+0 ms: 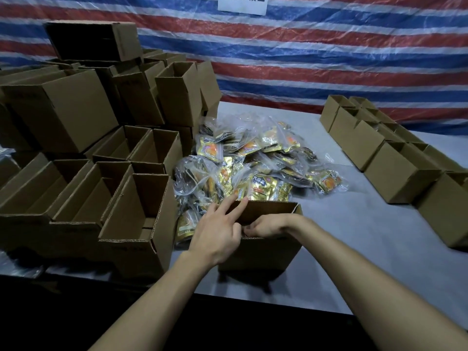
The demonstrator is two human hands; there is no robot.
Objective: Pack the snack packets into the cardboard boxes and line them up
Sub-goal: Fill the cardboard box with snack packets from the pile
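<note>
Though a row of boxes (395, 171) stands lined up at two o'clock, we judge much remains: snack packets (255, 158) heaped at twelve, empty boxes (141, 249) at nine. Our left hand (217, 231) rests straight-fingered on the open box (263, 254) at six; our right hand (263, 228) dips inside, and we cannot tell its grasp. The worktop (354, 236) is grey, with a striped tarp (329, 46) behind.

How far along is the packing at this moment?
Done: a row of brown cardboard boxes stands lined up on the right; their contents are hidden. In hand: the right hand reaches into the open brown box at the front, the left hand over its rim. Left: a large pile of gold snack packets and many empty boxes on the left.
</note>
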